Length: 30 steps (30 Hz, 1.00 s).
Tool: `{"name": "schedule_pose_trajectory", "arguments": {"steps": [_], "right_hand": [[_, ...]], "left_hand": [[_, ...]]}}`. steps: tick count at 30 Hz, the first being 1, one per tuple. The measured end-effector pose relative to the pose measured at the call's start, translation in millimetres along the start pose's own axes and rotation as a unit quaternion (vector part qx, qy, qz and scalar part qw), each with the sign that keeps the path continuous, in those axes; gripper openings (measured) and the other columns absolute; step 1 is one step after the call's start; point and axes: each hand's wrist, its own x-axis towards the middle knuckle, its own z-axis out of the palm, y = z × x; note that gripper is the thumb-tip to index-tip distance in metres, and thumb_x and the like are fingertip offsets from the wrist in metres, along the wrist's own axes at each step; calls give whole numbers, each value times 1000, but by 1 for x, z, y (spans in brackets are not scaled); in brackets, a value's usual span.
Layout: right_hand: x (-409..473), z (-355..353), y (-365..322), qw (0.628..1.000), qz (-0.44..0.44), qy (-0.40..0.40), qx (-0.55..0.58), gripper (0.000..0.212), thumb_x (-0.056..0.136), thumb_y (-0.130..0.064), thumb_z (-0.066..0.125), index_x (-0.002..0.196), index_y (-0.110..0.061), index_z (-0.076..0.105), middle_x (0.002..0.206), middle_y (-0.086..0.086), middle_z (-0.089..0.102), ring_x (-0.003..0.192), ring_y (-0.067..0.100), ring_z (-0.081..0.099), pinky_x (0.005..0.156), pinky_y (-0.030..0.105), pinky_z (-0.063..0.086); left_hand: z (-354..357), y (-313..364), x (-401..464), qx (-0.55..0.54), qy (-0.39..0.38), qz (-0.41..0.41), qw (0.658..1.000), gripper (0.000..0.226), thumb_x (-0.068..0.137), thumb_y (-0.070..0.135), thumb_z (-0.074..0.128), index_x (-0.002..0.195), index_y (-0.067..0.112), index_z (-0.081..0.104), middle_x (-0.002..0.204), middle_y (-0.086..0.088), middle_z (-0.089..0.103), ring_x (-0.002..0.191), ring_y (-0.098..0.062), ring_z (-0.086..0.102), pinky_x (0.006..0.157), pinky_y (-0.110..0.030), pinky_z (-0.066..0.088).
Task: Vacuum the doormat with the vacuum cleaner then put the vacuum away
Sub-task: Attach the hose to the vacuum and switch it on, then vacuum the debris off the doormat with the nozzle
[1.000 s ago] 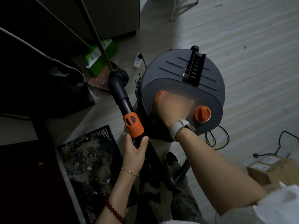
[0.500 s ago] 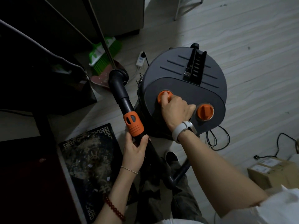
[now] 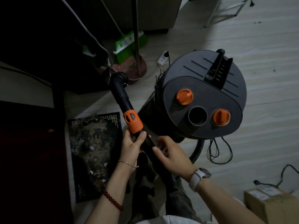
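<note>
standing over pale wood-plank floor (image 3: 242,38). left hand (image 3: 131,147) wrapped round black rigid vacuum tube (image 3: 146,143), just below orange ribbed collar (image 3: 133,121), likely to steady and aim it. right hand (image 3: 172,153) beside the tube lower down, fingers loosely curved and touching its side; full grip not clear, probably about to share the load. dark grey drum vacuum cleaner (image 3: 203,94) upright to the right, two orange knobs (image 3: 184,96) on the lid flanking an open round port. dark patterned doormat (image 3: 95,152), littered with crumbs and scraps, flat by the floor's left edge against the dark red door: vacuuming seemingly not begun.
</note>
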Motion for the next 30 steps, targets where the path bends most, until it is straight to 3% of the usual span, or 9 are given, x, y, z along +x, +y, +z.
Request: {"name": "schedule_pose_trajectory", "arguments": {"steps": [3,7,11,14,17,19,24,30], "right_hand": [[-2,2,-9,998,-12,-54,-6,35,88,-47,52,112,-23,44,100,-6,56,90,14,57,79,35,48],[0,10,-21,991,-42,-125,-20,41,86,-37,59,117,-17,40,109,-1,57,98,18,58,76,25,43],[-4,30,-23,974,-107,-189,-64,42,89,-28,56,121,-8,38,112,10,56,98,27,57,72,26,38],[-12,47,-20,960,-141,-227,-88,32,90,-25,55,110,-6,39,96,8,52,84,27,54,65,25,33],[-17,62,-17,943,-168,-263,-120,29,90,-25,54,106,-7,39,90,1,47,75,16,46,62,23,27],[-24,73,-16,935,-176,-274,-138,29,90,-26,53,109,-9,40,91,-1,47,76,15,46,63,23,28],[-49,110,-16,935,-154,-281,-150,34,90,-29,51,118,-14,39,95,0,52,85,23,57,73,36,44],[-52,176,-10,912,-205,-228,-272,37,88,-36,54,116,-13,42,108,8,58,91,28,60,72,36,44]], "left_hand": [[-2,0,-11,-46,6,-6,999,23,88,-6,50,94,16,49,76,-3,63,69,-16,67,59,-27,57],[-13,-5,-25,-126,28,-7,992,26,87,-9,48,96,15,49,83,-10,59,64,-14,69,57,-26,57],[-34,-23,-42,-191,82,3,978,20,87,-8,50,102,5,50,90,-11,62,69,-16,67,61,-26,58],[-54,-42,-55,-242,102,12,965,16,90,-3,46,102,4,54,86,-7,69,79,-18,65,64,-24,57],[-76,-66,-69,-256,117,28,959,23,91,-1,44,107,12,55,93,-5,66,88,-14,62,73,-21,52],[-87,-82,-79,-266,143,37,952,27,91,-1,44,114,9,51,96,-6,63,88,-12,61,73,-18,51],[-113,-115,-96,-254,188,51,947,28,90,-2,48,117,6,50,95,-5,62,89,-14,59,82,-22,48],[-166,-163,-107,-251,200,39,946,15,88,3,55,96,16,58,99,-3,63,103,-21,55,99,-36,39]]}}
